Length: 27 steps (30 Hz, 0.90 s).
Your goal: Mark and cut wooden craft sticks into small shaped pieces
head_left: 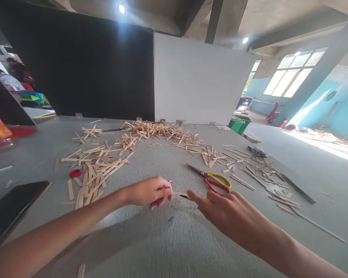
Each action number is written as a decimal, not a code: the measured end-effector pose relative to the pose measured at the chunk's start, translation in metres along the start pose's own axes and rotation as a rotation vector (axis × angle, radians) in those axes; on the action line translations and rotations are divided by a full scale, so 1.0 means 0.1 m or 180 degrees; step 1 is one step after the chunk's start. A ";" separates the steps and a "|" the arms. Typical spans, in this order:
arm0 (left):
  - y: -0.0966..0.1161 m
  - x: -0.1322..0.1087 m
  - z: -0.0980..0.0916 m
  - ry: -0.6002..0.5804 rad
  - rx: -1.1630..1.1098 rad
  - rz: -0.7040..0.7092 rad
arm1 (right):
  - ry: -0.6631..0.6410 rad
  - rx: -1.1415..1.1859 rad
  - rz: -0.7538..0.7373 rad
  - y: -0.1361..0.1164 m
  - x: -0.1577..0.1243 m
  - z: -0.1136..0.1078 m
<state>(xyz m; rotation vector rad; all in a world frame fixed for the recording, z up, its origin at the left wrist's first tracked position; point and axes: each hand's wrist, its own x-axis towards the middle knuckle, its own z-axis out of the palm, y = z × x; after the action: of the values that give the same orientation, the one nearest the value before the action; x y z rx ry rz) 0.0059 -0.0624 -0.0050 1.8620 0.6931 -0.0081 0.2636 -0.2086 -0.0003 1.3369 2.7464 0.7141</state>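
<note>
My left hand [150,192] is closed in a pinch on the end of a small wooden stick [176,194] just above the grey table [168,239]. My right hand [229,216] is closed round a thin yellow-handled tool [188,197] whose tip meets the stick; its index finger lies along the tool. Red and yellow scissors [211,178] lie on the table just beyond my right hand, blades pointing left.
Heaps of flat wooden sticks [101,166] spread across the table's left, back [162,131] and right [263,173]. A red tape roll [74,173] lies among the left heap. A dark tablet [11,208] rests at the left edge. Green bins [239,124] stand beyond the table.
</note>
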 end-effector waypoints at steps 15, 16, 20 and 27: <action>0.97 -0.78 0.08 0.2186 0.1089 0.0444 | 0.1916 -0.0334 0.0092 0.41 0.35 -0.52; 0.95 -0.74 0.10 0.2353 0.1443 0.0534 | 0.1874 -0.0288 0.0063 0.44 0.35 -0.47; 0.77 -0.49 0.00 0.2396 0.1832 0.0470 | 0.1682 -0.0194 0.0113 0.42 0.34 -0.32; 0.58 -0.38 -0.43 0.3195 0.1670 0.0186 | 0.1709 0.0508 0.0947 0.06 0.21 -0.30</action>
<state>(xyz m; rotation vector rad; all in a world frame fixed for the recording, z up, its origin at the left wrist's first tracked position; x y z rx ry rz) -0.0120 -0.0561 0.0737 2.3515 1.4075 0.9112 0.2487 -0.2014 0.0327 1.8533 3.0864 1.0199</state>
